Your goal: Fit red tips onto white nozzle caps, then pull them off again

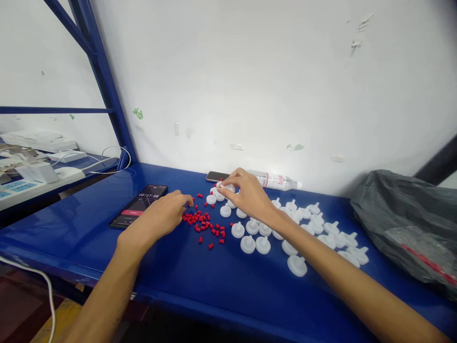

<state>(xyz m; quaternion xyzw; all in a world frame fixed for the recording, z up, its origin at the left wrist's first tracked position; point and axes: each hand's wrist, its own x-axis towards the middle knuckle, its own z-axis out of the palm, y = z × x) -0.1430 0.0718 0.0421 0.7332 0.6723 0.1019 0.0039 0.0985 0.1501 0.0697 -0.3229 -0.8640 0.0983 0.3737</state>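
On the blue table, my left hand is at the left edge of a scatter of small red caps, its fingers bent downward; whatever its fingertips hold is hidden. My right hand is farther back, thumb and forefinger pinched at a white disc-shaped part among a few white parts with red caps on their stems. Plain white parts with short stems lie in the middle and to the right, several of them beneath or beyond my right forearm.
A phone showing a timer lies left of my left hand. Another phone and a clear bottle rest by the wall. At the right is a dark plastic bag; a power strip sits at the far left.
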